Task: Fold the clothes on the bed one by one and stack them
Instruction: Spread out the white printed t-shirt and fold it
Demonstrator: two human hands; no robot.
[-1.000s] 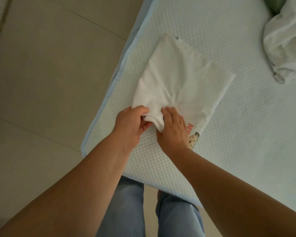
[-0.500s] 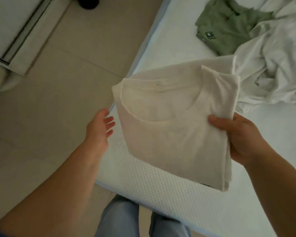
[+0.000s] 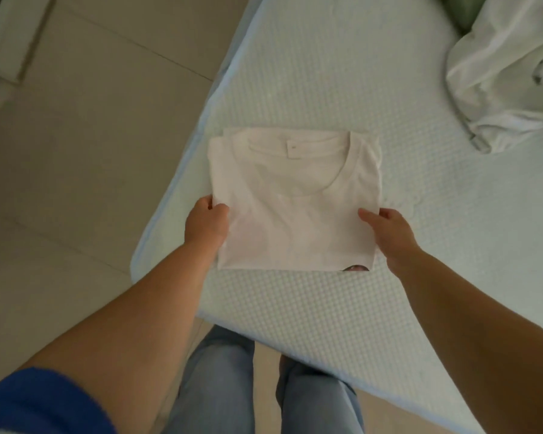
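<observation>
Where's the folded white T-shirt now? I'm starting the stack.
Head view: the folded white T-shirt lies mid-frame near the bed's left edge, between both hands.

shirt (image 3: 295,202): folded, white, neckline up, flat on bed (image 3: 389,292) near its left edge | left hand (image 3: 206,225): grips shirt's left edge | right hand (image 3: 386,230): grips shirt's right edge | white heap (image 3: 508,73): far right of shirt, well apart
</observation>
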